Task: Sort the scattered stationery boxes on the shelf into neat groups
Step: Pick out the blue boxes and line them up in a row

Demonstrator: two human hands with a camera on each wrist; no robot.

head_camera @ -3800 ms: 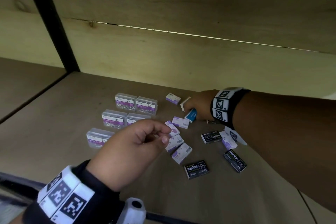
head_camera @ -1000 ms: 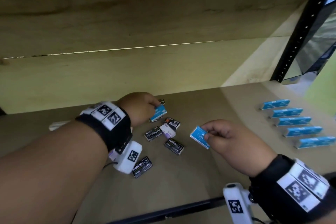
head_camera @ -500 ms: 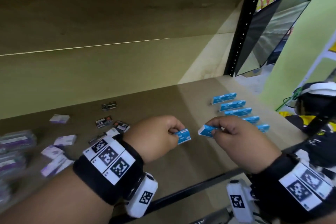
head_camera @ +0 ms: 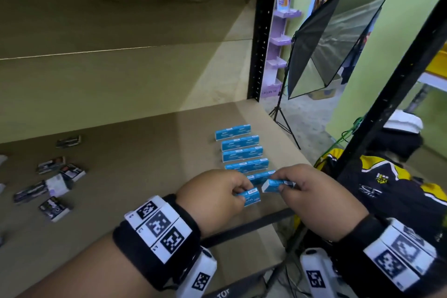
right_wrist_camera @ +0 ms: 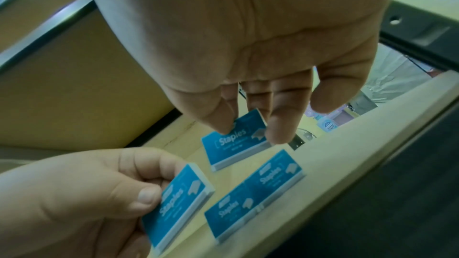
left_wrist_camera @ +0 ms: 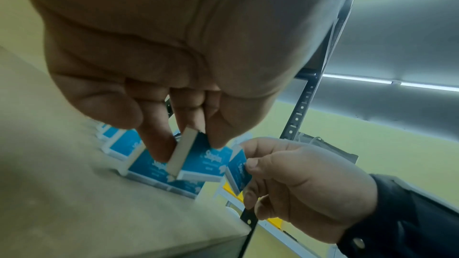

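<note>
- Shelf (head_camera: 145,176) view had swung right since half a second ago; both hands now sat lower, at the near end of the row of blue boxes (head_camera: 242,152).
- Left hand (head_camera: 212,198) pinched one blue staple box (head_camera: 249,197); right hand (head_camera: 314,198) pinched another box (head_camera: 274,185), both just above the board.
- Softbox lamp (head_camera: 333,41) stood beyond the shelf post (head_camera: 263,31).
- Dark boxes (head_camera: 55,184) lay scattered at left, blurred; labels unreadable.

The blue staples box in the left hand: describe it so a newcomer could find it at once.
Start at the column of blue boxes lying on the shelf near its right end. Just in front of it two hands meet; the left hand pinches this box. Unlike the right hand's box, its barcode label faces up.
</note>
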